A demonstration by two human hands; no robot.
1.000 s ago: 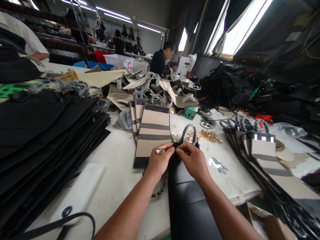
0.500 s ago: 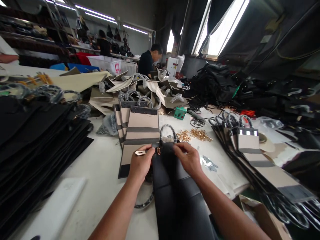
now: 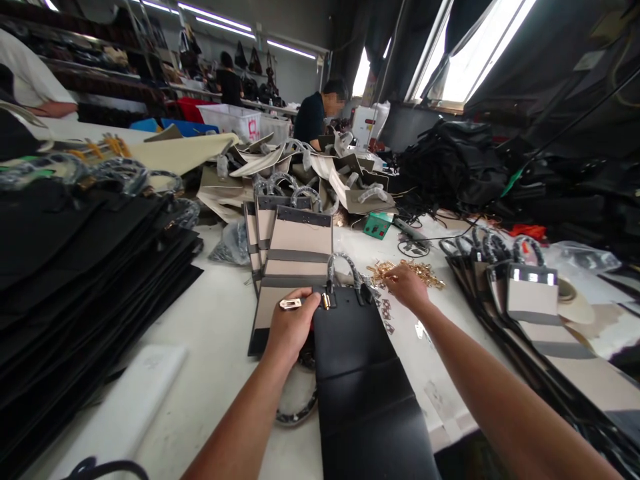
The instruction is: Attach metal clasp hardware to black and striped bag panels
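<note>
Head view: the left hand [image 3: 290,328] pins the top edge of one smooth black leather panel [image 3: 363,373] lying flat on the white desk [image 3: 215,333], its grip clenched on a small gold clasp [image 3: 291,304]. The right hand [image 3: 407,287], fingers loosely released, reaches the heap of gold fittings [image 3: 417,272], touching it. Three beige panels [image 3: 300,257] with grey bands lie stacked just behind.

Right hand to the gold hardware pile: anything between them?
Nothing visible. The right hand is already at the near edge of the gold hardware pile on the white table, fingers down on it. The black bag panel and its wrapped handle lie to its left, held at the top edge by the left hand.
</note>
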